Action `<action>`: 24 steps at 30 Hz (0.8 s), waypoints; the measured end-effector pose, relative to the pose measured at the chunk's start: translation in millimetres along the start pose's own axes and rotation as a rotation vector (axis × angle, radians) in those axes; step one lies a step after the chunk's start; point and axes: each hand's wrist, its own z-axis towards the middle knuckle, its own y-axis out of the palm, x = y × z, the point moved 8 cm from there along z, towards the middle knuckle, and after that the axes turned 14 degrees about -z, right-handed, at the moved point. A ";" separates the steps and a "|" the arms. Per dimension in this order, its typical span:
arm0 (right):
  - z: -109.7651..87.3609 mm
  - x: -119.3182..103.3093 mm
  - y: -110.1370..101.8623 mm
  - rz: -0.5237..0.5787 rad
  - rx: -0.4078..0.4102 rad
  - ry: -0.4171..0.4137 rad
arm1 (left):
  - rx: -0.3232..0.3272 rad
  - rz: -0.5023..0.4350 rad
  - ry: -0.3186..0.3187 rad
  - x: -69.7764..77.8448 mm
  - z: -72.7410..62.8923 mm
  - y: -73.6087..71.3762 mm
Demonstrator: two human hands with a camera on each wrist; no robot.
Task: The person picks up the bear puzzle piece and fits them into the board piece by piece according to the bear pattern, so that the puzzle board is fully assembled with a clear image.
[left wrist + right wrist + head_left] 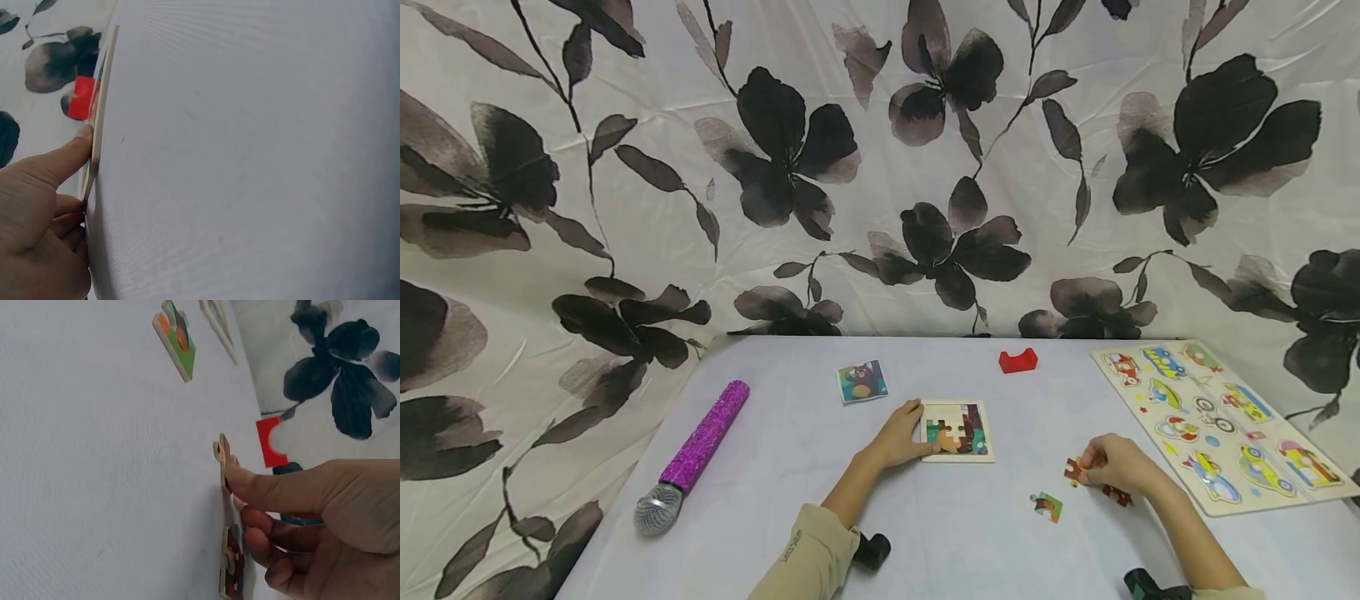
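My left hand holds the left side of a small square wooden jigsaw puzzle tray, with the thumb along its edge in the left wrist view. Several pieces sit in the tray, around a pale gap. Over to the right, my right hand pinches a brown jigsaw piece between thumb and fingers. Another dark brown piece lies just below that hand, partly covered by it in the head view. A green and orange piece lies apart on the white cloth, between the tray and my right hand.
A picture card with a bear lies behind the tray. A red notched block stands at the back. On the left lies a glittery purple microphone; on the right, a large board of vehicle pictures. A floral curtain hangs behind.
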 end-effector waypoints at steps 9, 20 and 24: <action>2.1 1.4 -0.7 0.074 0.069 0.047 | 0.005 0.000 0.007 -1.6 1.5 1.0; 57.5 -34.2 -25.4 0.566 0.170 -0.060 | 0.014 0.007 -0.002 -3.6 0.6 -1.2; 77.3 -50.5 -32.5 0.707 0.270 -0.088 | 0.009 0.006 0.002 -3.0 0.6 -0.5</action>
